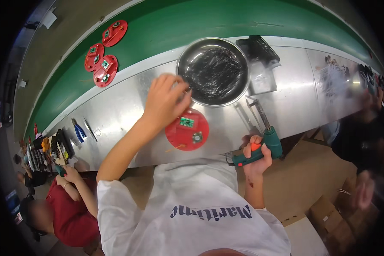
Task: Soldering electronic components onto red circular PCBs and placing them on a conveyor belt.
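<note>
My left hand (168, 97) is at the left rim of a round steel bowl (181, 55), its fingers curled together and slightly blurred. Anything between the fingertips is too small to make out. Inside the bowl lies a tangle of thin black strands (215, 70). Just below that hand, a round red plate (177, 134) lies on the metal bench, bearing a small green circuit board (186, 122), a round component (197, 137) and an orange wire. My right hand (259, 160) grips a green soldering gun (272, 143) with a red trigger, its long metal tip pointing up toward the bowl.
Several similar red plates (115, 33) rest on the green surface at the far left. Blue-handled pliers (79, 130) and tweezers (90, 129) lie on the left. Behind the bowl's right side are a black tray (260, 49) and clear box (262, 80). A co-worker in red (72, 211) sits left.
</note>
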The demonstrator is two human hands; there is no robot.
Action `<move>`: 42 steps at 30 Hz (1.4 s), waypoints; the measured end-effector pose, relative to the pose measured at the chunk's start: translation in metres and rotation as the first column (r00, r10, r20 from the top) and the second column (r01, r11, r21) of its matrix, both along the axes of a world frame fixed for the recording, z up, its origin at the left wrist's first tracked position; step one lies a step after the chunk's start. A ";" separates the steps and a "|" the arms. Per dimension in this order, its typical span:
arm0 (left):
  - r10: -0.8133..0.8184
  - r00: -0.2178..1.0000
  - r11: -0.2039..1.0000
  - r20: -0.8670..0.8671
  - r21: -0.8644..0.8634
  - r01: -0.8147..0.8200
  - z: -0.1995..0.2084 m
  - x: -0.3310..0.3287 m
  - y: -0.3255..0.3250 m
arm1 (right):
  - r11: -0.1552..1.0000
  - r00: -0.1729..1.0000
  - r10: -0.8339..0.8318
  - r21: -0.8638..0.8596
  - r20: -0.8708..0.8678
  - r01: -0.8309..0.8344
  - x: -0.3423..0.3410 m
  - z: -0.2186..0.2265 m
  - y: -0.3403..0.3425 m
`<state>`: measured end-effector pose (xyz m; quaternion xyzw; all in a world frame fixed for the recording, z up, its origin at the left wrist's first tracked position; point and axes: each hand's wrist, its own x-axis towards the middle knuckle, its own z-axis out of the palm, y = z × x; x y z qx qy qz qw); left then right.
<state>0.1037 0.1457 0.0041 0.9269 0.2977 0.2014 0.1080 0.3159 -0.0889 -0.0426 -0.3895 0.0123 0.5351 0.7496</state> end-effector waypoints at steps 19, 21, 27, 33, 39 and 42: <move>0.244 0.921 0.960 0.304 -0.207 -0.186 0.066 0.003 -0.054 | 0.998 0.994 0.030 -0.061 0.108 -0.024 -0.014 0.015 -0.001; 0.260 0.907 0.930 0.332 -0.340 -0.142 0.065 -0.002 -0.100 | 0.990 0.930 0.143 -0.046 0.339 -0.135 -0.030 0.041 0.005; 0.436 0.847 0.736 0.304 -0.661 -0.142 0.056 -0.019 -0.161 | 0.947 0.876 0.321 -0.114 0.360 -0.300 -0.072 0.072 0.038; 0.538 0.785 0.673 0.309 -0.718 -0.179 0.037 -0.026 -0.178 | 0.936 0.847 0.352 -0.175 0.399 -0.306 -0.080 0.065 0.036; 0.562 0.733 0.658 0.382 -0.744 -0.117 0.021 -0.030 -0.184 | 0.934 0.881 0.351 -0.183 0.318 -0.306 -0.084 0.062 0.034; 0.584 0.717 0.635 0.381 -0.764 -0.111 0.014 -0.034 -0.181 | 0.935 0.896 0.350 -0.170 0.275 -0.313 -0.086 0.062 0.036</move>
